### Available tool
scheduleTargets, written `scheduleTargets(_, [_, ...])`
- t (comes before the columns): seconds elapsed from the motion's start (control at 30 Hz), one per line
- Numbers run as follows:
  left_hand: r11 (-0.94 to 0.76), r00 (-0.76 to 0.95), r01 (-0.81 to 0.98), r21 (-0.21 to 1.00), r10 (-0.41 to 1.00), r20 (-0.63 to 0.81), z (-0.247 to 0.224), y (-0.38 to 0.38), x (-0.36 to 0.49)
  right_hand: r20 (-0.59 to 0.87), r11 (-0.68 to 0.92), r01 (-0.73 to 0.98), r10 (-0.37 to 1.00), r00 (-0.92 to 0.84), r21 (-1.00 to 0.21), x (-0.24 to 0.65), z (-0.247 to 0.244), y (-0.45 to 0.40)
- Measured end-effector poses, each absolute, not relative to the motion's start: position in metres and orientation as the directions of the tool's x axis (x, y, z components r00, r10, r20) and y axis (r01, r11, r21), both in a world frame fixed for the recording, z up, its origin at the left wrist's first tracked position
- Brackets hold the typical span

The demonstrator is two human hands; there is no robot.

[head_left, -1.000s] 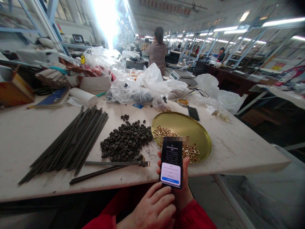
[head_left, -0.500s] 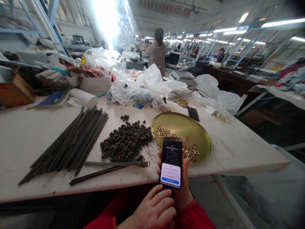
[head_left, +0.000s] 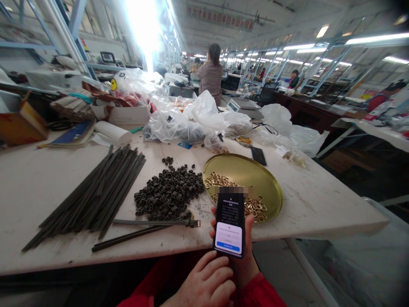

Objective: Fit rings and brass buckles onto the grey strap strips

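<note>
My right hand [head_left: 248, 256] is closed around a smartphone [head_left: 228, 226], its thumb along the right edge and fingertips showing at the left edge. The screen is lit, with a white pop-up and a blue button near the bottom. Just below the phone is my left hand [head_left: 207, 283], back up, its fingers loosely bent and a little apart; nothing shows in it. Behind the phone, gold-coloured buckles [head_left: 220, 179] lie on a round gold tray [head_left: 252, 168]. To the left are a heap of small dark strap loops [head_left: 169, 192] and two dark straps [head_left: 143, 222], one with a buckle at its end.
A bundle of dark straps [head_left: 92, 192] lies on the white table [head_left: 297, 200] at left. Farther back stand clear plastic bags [head_left: 198, 117], a paper roll [head_left: 111, 132], a scale [head_left: 244, 106] and a dark flat object [head_left: 258, 156]. A person [head_left: 211, 76] is beyond the table.
The whole view has shifted slightly, so the table and its things sit a little lower in the picture. My hands and the phone keep the same pose.
</note>
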State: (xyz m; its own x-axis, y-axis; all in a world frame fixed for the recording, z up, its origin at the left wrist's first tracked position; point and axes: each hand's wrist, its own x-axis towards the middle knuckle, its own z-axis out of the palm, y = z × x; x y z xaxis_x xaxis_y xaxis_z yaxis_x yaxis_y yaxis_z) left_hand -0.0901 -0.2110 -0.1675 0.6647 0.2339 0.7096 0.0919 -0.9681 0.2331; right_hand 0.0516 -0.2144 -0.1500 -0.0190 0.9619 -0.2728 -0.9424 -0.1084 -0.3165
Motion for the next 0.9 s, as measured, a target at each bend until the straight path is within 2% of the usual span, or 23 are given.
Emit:
scheduleTargets(0.27, [-0.960,0.646,0.130,0.249,0.272,0.713,-0.162,-0.209,-0.091,-0.254,-0.107,-0.941,0.967,-0.023,-0.320,0.051,-0.151,-0.213])
scheduleTargets(0.6, [-0.900,0.725,0.273,0.339,0.424,0.543,-0.136,-0.195,-0.098,-0.260,-0.098,-0.934,0.965,-0.006,-0.342,0.051,-0.155,-0.211])
scheduleTargets(0.9, [-0.868,0.716,0.331,0.370,0.486,0.501,-0.126,-0.180,-0.093,-0.217,-0.077,-0.931,0.976,0.002,-0.357,0.049,-0.157,-0.206])
